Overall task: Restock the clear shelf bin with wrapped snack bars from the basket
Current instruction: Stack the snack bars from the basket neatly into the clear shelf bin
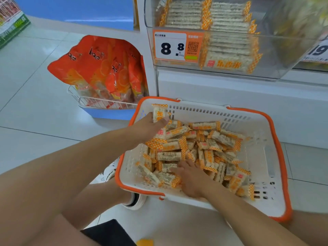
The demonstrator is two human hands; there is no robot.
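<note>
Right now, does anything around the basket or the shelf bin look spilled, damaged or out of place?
Nothing is spilled or damaged. The snack bars lie in a loose jumble inside the basket, while those in the shelf bin are stacked in neat rows. The only oddity is a small orange scrap on the floor at the bottom edge; I cannot tell what it is.

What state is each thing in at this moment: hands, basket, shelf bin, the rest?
Left hand: grips one snack bar, raised above the pile.
Right hand: fingers spread, resting on the loose bars.
Basket: on the floor, partly full.
Clear shelf bin: open-topped, holding neat stacked rows.
Orange bags: upright in a wire rack.
</note>
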